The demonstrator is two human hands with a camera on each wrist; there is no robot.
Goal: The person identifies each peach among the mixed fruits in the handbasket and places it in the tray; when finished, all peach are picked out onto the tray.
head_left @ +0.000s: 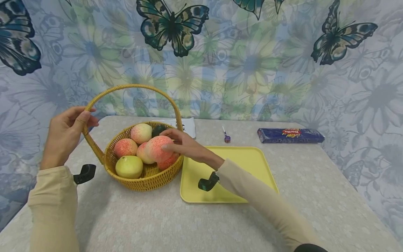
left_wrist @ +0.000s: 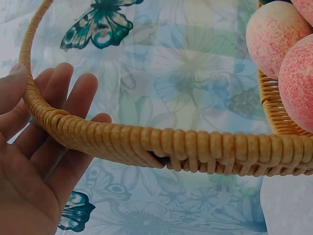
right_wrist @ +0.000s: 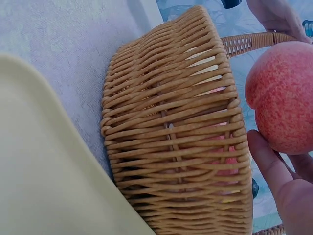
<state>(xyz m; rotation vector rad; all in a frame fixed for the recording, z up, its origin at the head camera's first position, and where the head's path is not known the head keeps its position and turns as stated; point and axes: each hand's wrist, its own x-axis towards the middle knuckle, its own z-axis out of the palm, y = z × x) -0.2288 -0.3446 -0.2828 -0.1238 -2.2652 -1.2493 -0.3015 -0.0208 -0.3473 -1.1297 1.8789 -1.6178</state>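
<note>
A wicker basket (head_left: 138, 184) with a tall arched handle (head_left: 135, 86) stands at the left of the table. My left hand (head_left: 65, 134) holds the handle's left side between thumb and fingers; the left wrist view shows the thumb (left_wrist: 12, 88) against the wrapped cane. Over the basket's right side, my right hand (head_left: 189, 145) grips a pink peach (head_left: 156, 148). In the right wrist view this peach (right_wrist: 288, 98) is above the basket rim. Below and around it lie several more peaches (head_left: 125, 148), a yellow-green round fruit (head_left: 129, 167) and a dark green item (head_left: 158, 130), partly hidden.
A yellow tray (head_left: 233, 194) lies right of the basket, beneath my right forearm. Farther back are a wrapped lollipop (head_left: 227, 138) and a blue Barilla box (head_left: 289, 135). Behind the basket, a white packet (head_left: 189, 126) is partly covered. A butterfly-print cloth (head_left: 220, 87) hangs behind the table.
</note>
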